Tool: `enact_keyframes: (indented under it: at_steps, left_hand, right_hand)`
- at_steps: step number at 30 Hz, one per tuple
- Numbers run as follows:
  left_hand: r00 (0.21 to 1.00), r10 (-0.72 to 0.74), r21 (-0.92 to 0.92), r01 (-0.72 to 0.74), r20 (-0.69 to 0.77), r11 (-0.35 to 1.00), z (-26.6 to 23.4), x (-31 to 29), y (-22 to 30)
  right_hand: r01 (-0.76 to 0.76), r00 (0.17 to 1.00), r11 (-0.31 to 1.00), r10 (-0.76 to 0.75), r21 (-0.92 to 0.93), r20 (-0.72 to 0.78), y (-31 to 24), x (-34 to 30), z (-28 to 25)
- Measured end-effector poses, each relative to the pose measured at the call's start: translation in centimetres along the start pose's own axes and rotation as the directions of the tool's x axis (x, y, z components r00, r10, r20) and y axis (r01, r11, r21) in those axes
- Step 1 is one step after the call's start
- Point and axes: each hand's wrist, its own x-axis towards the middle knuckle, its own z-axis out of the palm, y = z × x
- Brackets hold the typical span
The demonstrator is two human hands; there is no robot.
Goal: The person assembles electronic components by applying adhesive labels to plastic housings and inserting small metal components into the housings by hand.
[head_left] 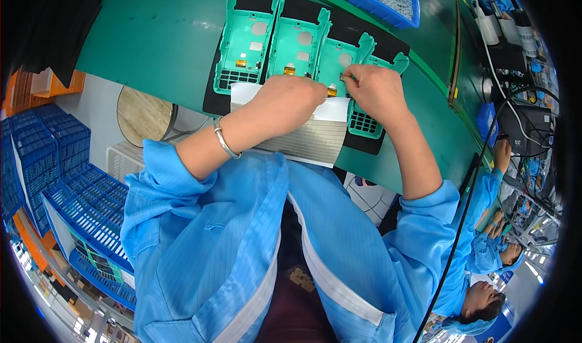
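Several teal plastic housings (242,36) lie in a row on a black mat (217,103). My left hand (291,103) is closed in a pinch over the lower end of the middle housings; what its fingertips hold is hidden. My right hand (377,91) pinches at the third housing (332,52), beside a small dark piece too small to name. Small gold-coloured parts (241,63) sit in the housings. Beneath my left hand and wrist, a white-backed sheet with grey strips (309,140) lies across the near ends of the housings.
A blue bin (374,8) of small pale pieces stands on the green bench (163,40) at the back. Blue crates (85,203) are stacked at left, near a round stool (145,115). A black cable (467,203) hangs at right, where other people (479,252) sit.
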Motion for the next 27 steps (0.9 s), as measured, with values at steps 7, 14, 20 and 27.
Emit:
enact_keyframes:
  at_steps: [7,14,20,27]
  left_hand:
    - [1.0,-0.005,-0.008,0.005,0.023,1.0,0.0,0.1,-0.1]
    - [0.999,-0.007,-0.01,0.008,0.042,1.0,0.0,0.1,-0.1]
    - [0.998,-0.063,-0.236,0.067,0.027,0.969,-0.6,0.1,-0.6]
    - [0.99,-0.121,-0.355,0.137,0.065,0.925,-1.5,0.6,-1.5]
  right_hand:
    - [0.079,0.996,0.996,-0.08,-0.045,-0.032,0.3,0.2,0.4]
    - [0.079,0.997,0.993,-0.078,-0.093,0.017,0.0,0.3,0.0]
    - [-0.038,0.991,0.964,0.07,0.263,-0.112,-1.0,-1.2,-1.3]
    - [0.292,0.955,0.943,-0.279,0.161,-0.101,-5.2,-2.9,0.6]
